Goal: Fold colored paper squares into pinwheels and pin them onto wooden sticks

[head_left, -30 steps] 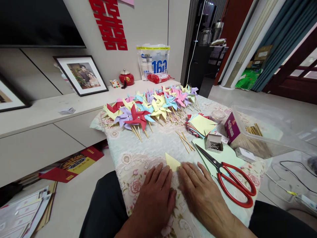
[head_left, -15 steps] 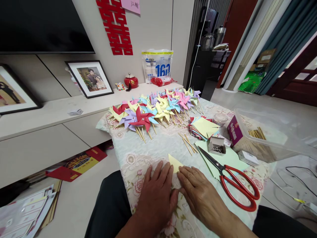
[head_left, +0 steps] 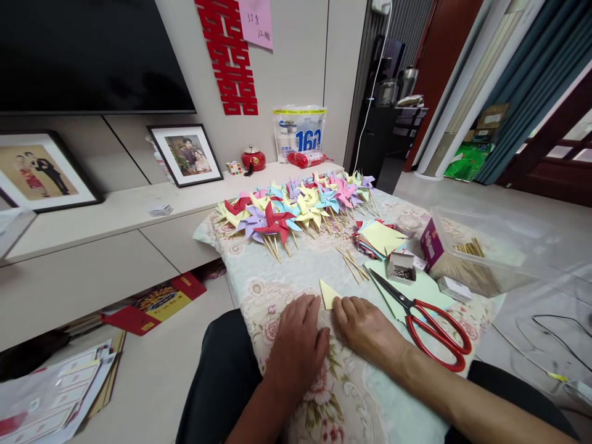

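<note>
A small piece of pale yellow paper (head_left: 328,293), folded to a point, lies on the flowered tablecloth (head_left: 296,265) in front of me. My left hand (head_left: 300,336) rests flat, palm down, with its fingers stretched out just left of the paper. Curled fingers of my right hand (head_left: 363,320) grip the paper's right corner; the thumb is mostly hidden. Red-handled scissors (head_left: 414,308) lie to the right, partly on light green paper (head_left: 430,290). Beyond my hands are several thin sticks (head_left: 354,264) and a stack of coloured paper squares (head_left: 382,237).
Several finished paper pinwheels (head_left: 296,206) on sticks fill the table's far side. An opened small box of metal pieces (head_left: 401,269) stands behind the scissors. At the right, a clear plastic bin (head_left: 490,265) holds sticks. Framed photos (head_left: 187,154) stand on the cabinet.
My right hand's fingers have curled in at the paper's right corner. My left hand has drawn slightly back from the paper. The camera view has tilted up and shifted left.
</note>
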Demonstrator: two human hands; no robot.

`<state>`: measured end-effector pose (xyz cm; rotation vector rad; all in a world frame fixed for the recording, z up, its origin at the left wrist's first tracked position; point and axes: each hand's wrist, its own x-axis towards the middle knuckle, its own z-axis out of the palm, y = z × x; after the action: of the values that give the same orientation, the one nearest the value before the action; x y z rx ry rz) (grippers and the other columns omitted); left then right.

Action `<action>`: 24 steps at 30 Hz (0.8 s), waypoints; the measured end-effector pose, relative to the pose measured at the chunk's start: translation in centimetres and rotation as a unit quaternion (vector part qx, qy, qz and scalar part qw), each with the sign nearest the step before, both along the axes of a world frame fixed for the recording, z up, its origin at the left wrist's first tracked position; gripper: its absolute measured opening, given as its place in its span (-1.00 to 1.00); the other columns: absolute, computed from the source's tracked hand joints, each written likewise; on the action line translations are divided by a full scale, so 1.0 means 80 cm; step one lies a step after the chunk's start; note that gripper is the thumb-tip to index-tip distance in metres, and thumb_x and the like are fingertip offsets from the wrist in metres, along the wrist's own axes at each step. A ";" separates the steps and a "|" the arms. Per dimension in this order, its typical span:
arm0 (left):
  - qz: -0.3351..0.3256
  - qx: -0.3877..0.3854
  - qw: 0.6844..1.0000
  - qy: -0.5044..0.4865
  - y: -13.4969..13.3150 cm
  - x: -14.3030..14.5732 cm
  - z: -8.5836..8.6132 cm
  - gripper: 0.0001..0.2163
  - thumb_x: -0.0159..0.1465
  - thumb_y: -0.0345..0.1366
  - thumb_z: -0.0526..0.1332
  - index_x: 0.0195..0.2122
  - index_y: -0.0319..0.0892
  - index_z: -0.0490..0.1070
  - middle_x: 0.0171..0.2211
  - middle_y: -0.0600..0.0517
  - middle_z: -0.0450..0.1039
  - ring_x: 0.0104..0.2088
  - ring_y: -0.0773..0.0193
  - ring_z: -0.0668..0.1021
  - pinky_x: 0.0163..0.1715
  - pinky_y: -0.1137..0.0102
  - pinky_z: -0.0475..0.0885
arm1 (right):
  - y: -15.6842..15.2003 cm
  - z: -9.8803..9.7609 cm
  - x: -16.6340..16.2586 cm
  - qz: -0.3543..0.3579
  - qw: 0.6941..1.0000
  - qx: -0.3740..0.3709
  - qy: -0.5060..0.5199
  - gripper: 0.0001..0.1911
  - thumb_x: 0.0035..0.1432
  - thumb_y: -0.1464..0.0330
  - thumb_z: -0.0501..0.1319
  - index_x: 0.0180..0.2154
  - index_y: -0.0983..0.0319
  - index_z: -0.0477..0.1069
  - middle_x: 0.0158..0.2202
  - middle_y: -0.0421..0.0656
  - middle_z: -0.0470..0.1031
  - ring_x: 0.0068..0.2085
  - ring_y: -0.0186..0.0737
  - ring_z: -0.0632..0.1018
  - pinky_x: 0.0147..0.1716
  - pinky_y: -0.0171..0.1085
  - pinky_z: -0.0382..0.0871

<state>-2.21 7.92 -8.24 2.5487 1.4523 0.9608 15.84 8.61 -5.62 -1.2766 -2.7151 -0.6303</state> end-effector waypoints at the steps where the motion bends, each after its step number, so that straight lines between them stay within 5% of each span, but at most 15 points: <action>1: 0.007 -0.003 0.999 -0.034 0.000 -0.002 0.000 -0.60 0.28 -0.39 0.10 0.15 -0.35 0.34 0.08 -0.28 0.47 0.10 -0.05 0.51 0.09 0.02 0.44 | 0.002 0.002 -0.001 0.006 1.000 0.000 -0.008 -0.75 0.18 0.59 0.14 -0.08 0.46 0.42 -0.38 0.01 0.51 -0.40 -0.01 0.54 -0.47 -0.13 0.47; 5: 0.058 -0.086 0.973 -0.206 -0.011 -0.009 0.004 -0.66 0.29 -0.36 0.11 0.07 -0.26 0.39 0.04 -0.22 0.50 0.08 0.02 0.54 0.09 0.06 0.46 | 0.003 0.006 0.005 0.012 1.000 0.000 0.002 -0.69 0.15 0.63 0.16 -0.05 0.45 0.42 -0.38 -0.01 0.55 -0.40 -0.06 0.56 -0.46 -0.18 0.46; 9: 0.086 -0.234 0.882 -0.400 -0.039 -0.008 0.002 -0.64 0.27 -0.24 0.18 0.09 -0.15 0.37 0.11 -0.17 0.48 0.13 0.03 0.52 0.12 0.07 0.44 | -0.020 0.009 0.019 -0.026 0.986 -0.008 0.164 -0.66 0.16 0.64 0.10 -0.04 0.38 0.43 -0.35 -0.02 0.60 -0.35 -0.10 0.61 -0.39 -0.24 0.49; 15: 0.036 -0.386 0.666 -0.638 -0.064 0.007 0.022 -0.29 0.02 -0.19 0.45 0.18 -0.16 0.22 0.06 -0.21 0.51 0.02 0.04 0.59 0.02 0.19 0.49 | -0.079 0.028 0.009 -0.078 0.831 -0.156 0.528 -0.79 0.30 0.41 0.12 -0.09 0.22 0.48 -0.35 -0.15 0.65 -0.40 -0.28 0.64 -0.39 -0.39 0.50; 18: 0.019 -0.457 0.584 -0.671 -0.066 0.017 0.041 -0.55 -0.01 -0.23 0.49 -0.09 -0.19 0.46 -0.21 -0.08 0.62 -0.22 0.14 0.64 -0.17 0.28 0.53 | -0.101 0.040 -0.006 -0.079 0.786 -0.230 0.568 -0.78 0.32 0.36 0.12 -0.10 0.22 0.50 -0.36 -0.16 0.64 -0.40 -0.28 0.63 -0.39 -0.40 0.50; 21: 0.029 -0.479 0.561 -0.674 -0.066 0.020 0.050 -0.73 -0.04 -0.19 0.51 -0.43 -0.21 0.52 -0.54 0.06 0.52 -0.51 0.31 0.53 -0.44 0.41 0.47 | -0.110 0.047 0.002 -0.061 0.803 -0.249 0.539 -0.78 0.32 0.35 0.12 -0.12 0.19 0.53 -0.31 -0.15 0.64 -0.33 -0.25 0.64 -0.31 -0.37 0.52; 24: 0.049 -0.477 0.535 -0.695 -0.062 0.016 0.051 -0.72 -0.13 -0.20 0.56 -0.52 -0.20 0.52 -0.56 0.08 0.50 -0.53 0.36 0.48 -0.48 0.46 0.44 | -0.106 0.043 0.046 -0.121 0.845 -0.155 0.497 -0.77 0.32 0.30 0.13 -0.07 0.16 0.51 -0.24 -0.12 0.63 -0.24 -0.19 0.64 -0.23 -0.30 0.53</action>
<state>-0.95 2.98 -4.15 0.4187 0.9315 1.1434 19.51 0.14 -2.17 -1.4460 -1.8122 0.4234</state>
